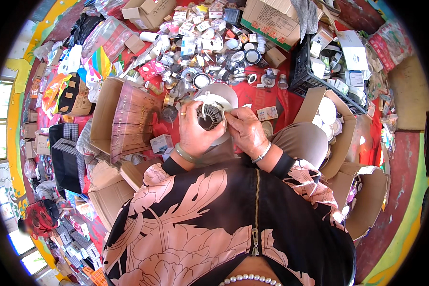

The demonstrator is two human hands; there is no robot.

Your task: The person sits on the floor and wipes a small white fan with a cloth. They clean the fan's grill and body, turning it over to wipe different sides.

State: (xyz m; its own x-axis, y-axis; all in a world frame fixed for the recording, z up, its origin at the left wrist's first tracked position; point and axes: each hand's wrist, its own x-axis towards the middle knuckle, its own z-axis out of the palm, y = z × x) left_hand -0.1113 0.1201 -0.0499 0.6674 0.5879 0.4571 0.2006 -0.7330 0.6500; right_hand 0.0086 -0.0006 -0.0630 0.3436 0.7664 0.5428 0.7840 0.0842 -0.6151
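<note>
"From here the biggest thing is that heap of small boxes and round parts (214, 55) spread beyond the beige trousers (302, 143), with the black crate (310, 88) to its right."

"And closer in?"

"The left hand (195, 132) is half curled around the dark finned fitting (210, 119), thumb on one side and fingers on the other. They hold it up in front of the body, over the legs."

"The right hand?"

"The right hand (247, 128) is nearly closed, its fingertips bunched at the fitting's right edge — I can't tell whether they pinch some small piece."

"How would you go about it?"

"I'd let the left hand do the steadying and the right fingertips make small, even moves. Go easy on the fins, which may be sharp — and turn that edge upward, since the fingers cover it"
</note>
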